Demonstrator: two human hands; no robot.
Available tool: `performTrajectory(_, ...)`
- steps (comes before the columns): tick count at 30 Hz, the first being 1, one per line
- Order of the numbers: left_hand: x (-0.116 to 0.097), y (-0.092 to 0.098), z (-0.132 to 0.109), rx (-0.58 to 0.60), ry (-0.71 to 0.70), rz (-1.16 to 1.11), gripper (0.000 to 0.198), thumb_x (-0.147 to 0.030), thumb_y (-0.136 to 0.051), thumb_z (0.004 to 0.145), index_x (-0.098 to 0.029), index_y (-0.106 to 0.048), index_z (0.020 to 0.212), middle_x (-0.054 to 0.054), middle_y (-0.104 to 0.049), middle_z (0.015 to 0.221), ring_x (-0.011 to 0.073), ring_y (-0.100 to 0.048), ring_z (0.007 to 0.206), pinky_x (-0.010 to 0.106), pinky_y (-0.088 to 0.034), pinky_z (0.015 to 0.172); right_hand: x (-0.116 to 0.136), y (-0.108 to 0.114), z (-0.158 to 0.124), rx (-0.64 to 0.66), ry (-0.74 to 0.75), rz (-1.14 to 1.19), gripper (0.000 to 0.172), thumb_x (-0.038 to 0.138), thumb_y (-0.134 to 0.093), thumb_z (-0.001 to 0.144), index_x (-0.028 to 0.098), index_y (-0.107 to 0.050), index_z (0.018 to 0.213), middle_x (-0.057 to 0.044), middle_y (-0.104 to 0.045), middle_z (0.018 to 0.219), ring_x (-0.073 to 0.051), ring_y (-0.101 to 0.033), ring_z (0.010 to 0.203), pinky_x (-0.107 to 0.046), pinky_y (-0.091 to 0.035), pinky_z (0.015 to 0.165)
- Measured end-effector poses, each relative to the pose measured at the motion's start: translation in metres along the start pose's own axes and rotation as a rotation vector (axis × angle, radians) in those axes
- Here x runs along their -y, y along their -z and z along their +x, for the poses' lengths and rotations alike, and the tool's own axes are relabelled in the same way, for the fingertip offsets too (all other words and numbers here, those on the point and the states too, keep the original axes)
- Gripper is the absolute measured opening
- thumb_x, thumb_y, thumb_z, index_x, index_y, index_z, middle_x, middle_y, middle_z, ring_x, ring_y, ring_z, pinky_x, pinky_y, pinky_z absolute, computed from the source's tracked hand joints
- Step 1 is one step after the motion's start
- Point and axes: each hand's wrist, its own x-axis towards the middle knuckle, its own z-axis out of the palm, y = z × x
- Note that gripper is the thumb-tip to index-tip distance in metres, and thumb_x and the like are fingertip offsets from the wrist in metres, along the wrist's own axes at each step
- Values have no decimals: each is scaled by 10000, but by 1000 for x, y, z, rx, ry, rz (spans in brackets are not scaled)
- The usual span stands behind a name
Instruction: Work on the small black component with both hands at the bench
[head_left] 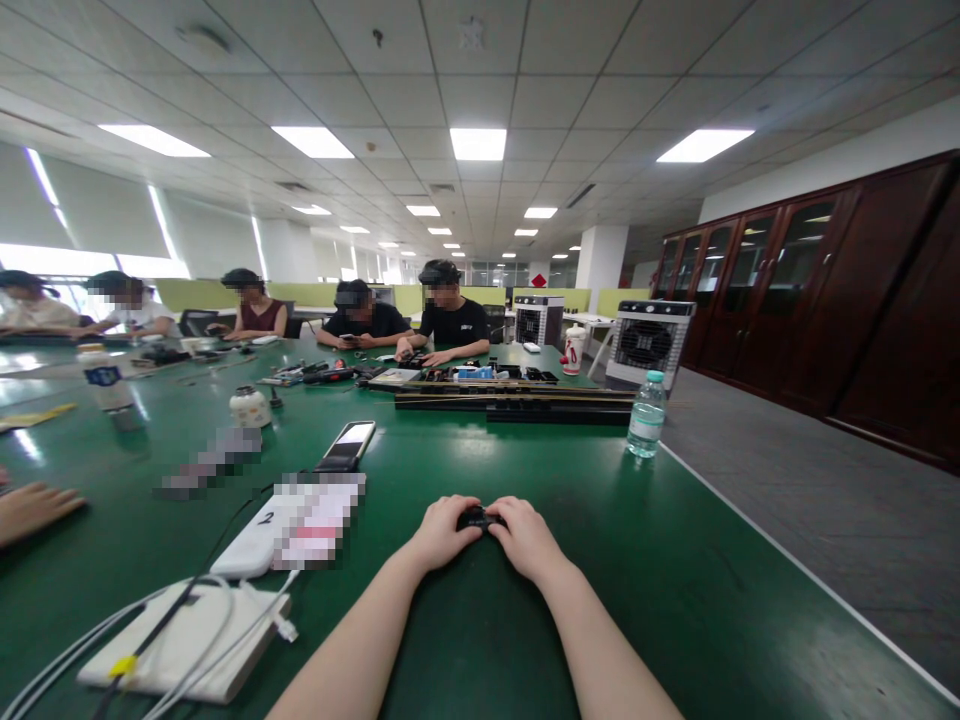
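My left hand (pixel 444 530) and my right hand (pixel 525 535) meet near the middle of the green table (pixel 480 460). Between them is a small black object (pixel 476 517), gripped from both sides with curled fingers. It looks like a dark plastic part low on the tabletop; its exact kind is too small to tell, and my fingers cover much of it. Both forearms rest forward over the table.
To the left lie a white power bank (pixel 244 540), a phone (pixel 350 444), and a white box (pixel 180 640) with cables over it. A water bottle (pixel 646 415) stands near the right edge. Long black strips (pixel 555 408) lie ahead; another person's hand (pixel 37 512) is far left.
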Motion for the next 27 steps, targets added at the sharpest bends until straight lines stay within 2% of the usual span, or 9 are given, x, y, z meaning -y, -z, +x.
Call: performTrajectory(27, 2, -1, 1, -7, 5, -10, 398, -279, -616, 716, -223, -586, 1110, 39, -639, 1089, 223, -557, 1022, 330, -414, 913, 4, -1, -1, -10, -18, -14, 203, 183, -487, 813, 224, -603, 974, -51, -613, 1059, -203, -518, 1006, -325, -396, 867)
